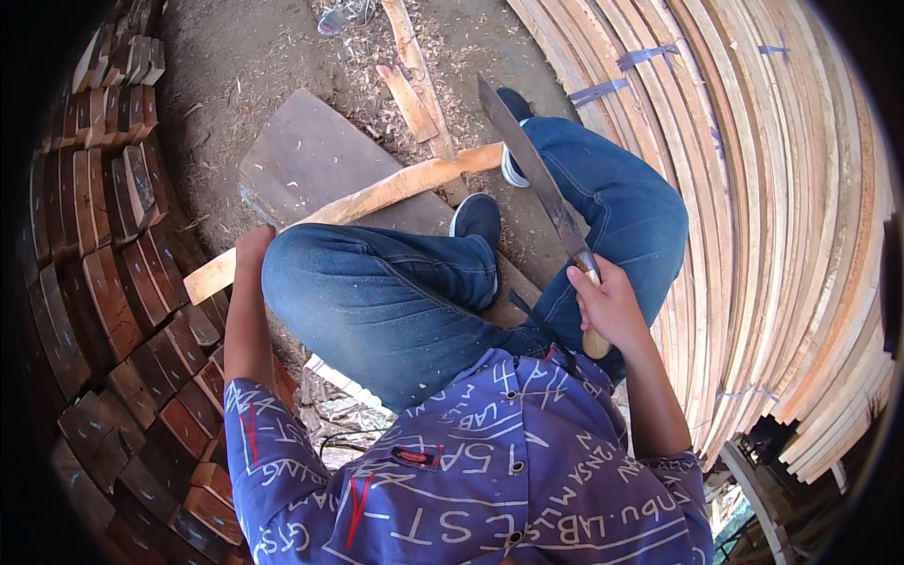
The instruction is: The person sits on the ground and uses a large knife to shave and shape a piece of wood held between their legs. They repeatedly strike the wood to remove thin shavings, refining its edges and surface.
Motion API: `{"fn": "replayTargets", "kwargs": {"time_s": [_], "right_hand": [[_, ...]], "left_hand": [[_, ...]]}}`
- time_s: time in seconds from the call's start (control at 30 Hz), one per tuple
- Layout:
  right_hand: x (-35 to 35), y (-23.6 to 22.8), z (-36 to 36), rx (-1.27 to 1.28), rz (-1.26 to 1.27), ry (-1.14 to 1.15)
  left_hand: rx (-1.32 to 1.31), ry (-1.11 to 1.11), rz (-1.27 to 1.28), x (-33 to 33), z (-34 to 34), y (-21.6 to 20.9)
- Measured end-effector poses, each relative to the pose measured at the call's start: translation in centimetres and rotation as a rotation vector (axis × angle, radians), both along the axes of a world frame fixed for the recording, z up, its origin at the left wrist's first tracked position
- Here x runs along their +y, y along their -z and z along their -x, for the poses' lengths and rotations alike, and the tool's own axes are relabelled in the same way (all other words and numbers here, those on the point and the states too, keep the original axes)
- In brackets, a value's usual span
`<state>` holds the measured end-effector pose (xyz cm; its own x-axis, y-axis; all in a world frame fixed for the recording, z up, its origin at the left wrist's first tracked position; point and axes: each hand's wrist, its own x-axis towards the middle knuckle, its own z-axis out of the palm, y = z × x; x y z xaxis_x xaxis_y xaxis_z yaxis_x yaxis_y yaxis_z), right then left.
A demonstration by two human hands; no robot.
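My right hand (610, 303) is closed round the pale wooden handle of a machete (533, 162). Its long dark blade points up and away over my right shin, clear of the wood strip's far end. Beside my left knee, my left hand (254, 243) grips a long, slightly bent wood strip (377, 194); most of its fingers are hidden. From low on the left, that strip slants up past my left knee to my right foot. Its near end sticks out beyond my left hand, and its far part crosses another narrow piece of wood lying on the ground.
A flat brown board (306, 155) lies before my feet. Further out are a short wood offcut (407, 102), a longer piece (405, 38) and scattered shavings. Stacked dark wood blocks (122, 301) rise on the left; bundled pale slats (744, 188) curve along the right.
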<state>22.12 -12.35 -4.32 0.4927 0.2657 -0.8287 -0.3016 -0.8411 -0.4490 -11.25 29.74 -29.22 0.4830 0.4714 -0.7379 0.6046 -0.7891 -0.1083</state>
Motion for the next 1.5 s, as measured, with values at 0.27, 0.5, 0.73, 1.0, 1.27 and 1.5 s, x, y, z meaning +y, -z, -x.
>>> {"fn": "replayTargets", "kwargs": {"time_s": [0.27,0.5,0.73,1.0,1.27,1.5], "right_hand": [[6.2,12.8,-3.5,-0.206,0.189,-0.544],[8.7,15.7,-4.6,0.033,0.489,-0.578],[12.3,9.7,-4.7,-0.390,0.063,-0.633],[5.9,15.8,-3.4,-0.391,0.215,-0.718],[11.4,10.3,-3.6,-0.380,0.193,-0.758],[6.1,15.2,-2.0,-0.445,0.234,-0.722]], "left_hand": [[-0.202,-0.004,-0.032,-0.5,1.5,1.6],[-0.160,-0.046,-0.037,-1.3,-0.2,-0.5],[-0.154,-0.037,-0.038,-1.4,0.2,-0.1],[-0.151,-0.052,-0.041,-1.3,-0.2,-0.6],[-0.130,-0.052,-0.040,-1.5,-0.4,-0.4],[-0.140,-0.048,-0.042,-1.6,-0.2,-0.6]]}}
